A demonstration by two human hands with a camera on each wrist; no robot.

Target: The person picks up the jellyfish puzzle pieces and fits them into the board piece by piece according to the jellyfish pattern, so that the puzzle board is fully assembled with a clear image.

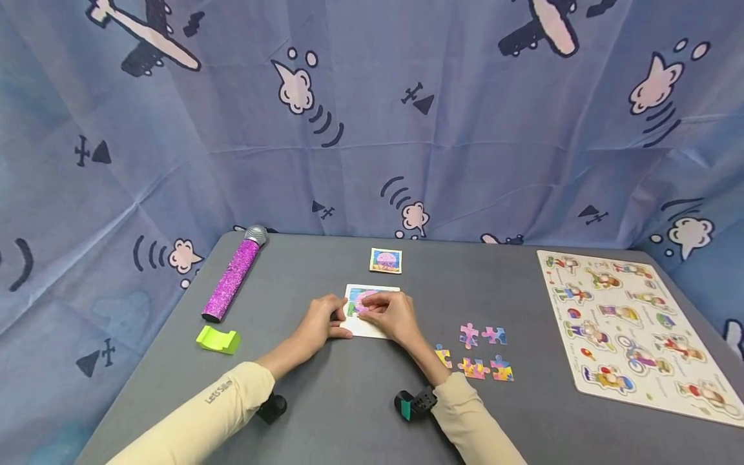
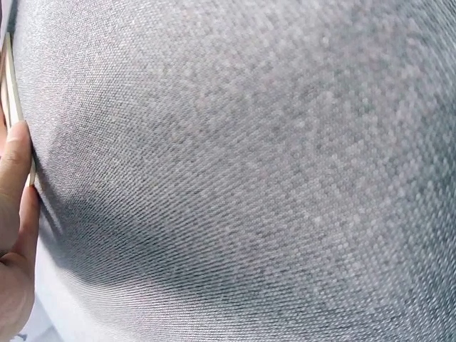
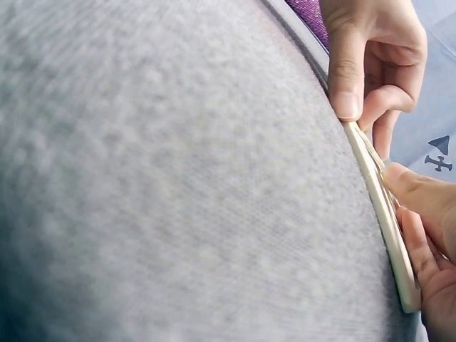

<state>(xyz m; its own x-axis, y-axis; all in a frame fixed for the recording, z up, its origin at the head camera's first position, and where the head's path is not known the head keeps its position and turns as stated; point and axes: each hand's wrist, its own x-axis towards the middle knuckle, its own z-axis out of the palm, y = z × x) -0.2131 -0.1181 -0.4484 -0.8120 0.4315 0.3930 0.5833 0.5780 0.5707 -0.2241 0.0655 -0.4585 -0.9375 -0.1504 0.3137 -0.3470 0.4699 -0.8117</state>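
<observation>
A small white-framed jigsaw tray (image 1: 369, 330) lies on the table, with a pink, green and blue picture partly filling it. My left hand (image 1: 316, 323) grips the tray's near left corner, its thumb on the front edge. Over the tray, my right hand (image 1: 398, 316) pinches a pink jigsaw piece (image 1: 363, 299) between thumb and fingers, low against the picture; the fingers partly hide it. In the right wrist view the tray (image 3: 381, 214) appears edge-on between both hands. Several loose jigsaw pieces (image 1: 473, 369) lie right of my right forearm.
Behind the tray lies a small picture card (image 1: 385, 260). At the left are a glittery purple microphone (image 1: 232, 278) and a lime-green curved block (image 1: 218, 342). A large illustrated board (image 1: 601, 399) covers the table's right side. A patterned blue curtain (image 1: 360, 168) hangs along the back edge.
</observation>
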